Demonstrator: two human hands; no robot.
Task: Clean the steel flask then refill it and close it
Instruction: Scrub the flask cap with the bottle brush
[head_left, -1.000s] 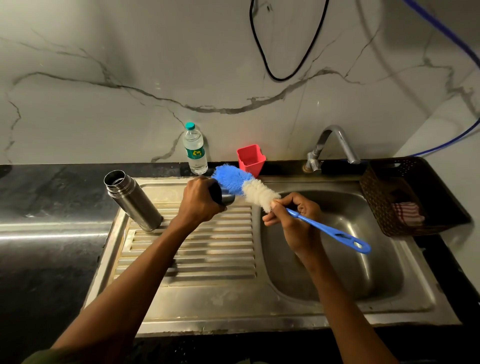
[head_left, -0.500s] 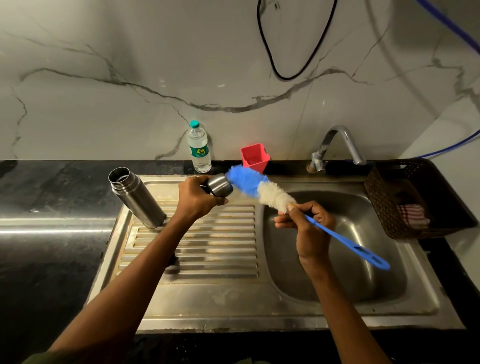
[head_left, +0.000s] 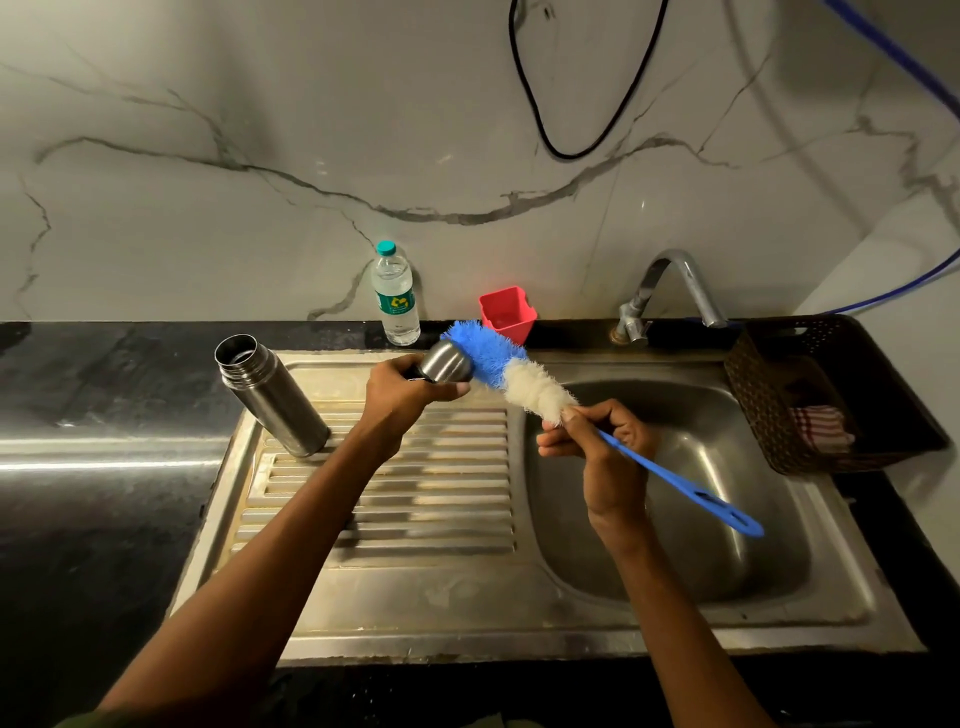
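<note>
step: scrubbing flask cap (head_left: 445, 362), gripped in left hand (head_left: 400, 395) | right hand (head_left: 605, 447) fingers curled around bottle brush (head_left: 519, 376) handle | next: likely brushing open steel flask (head_left: 272, 397), needing steady upright hold

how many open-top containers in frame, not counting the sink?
3. Steel flask uncapped on the drainboard, red cup behind the sink, dark basket at the right. None seem hidden.

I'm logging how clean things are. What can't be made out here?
- Head view: the flask interior is too dark to judge.
- Head view: the cap inside is hidden by the left hand and the brush.
- Head view: the basket contents are in shadow.
</note>
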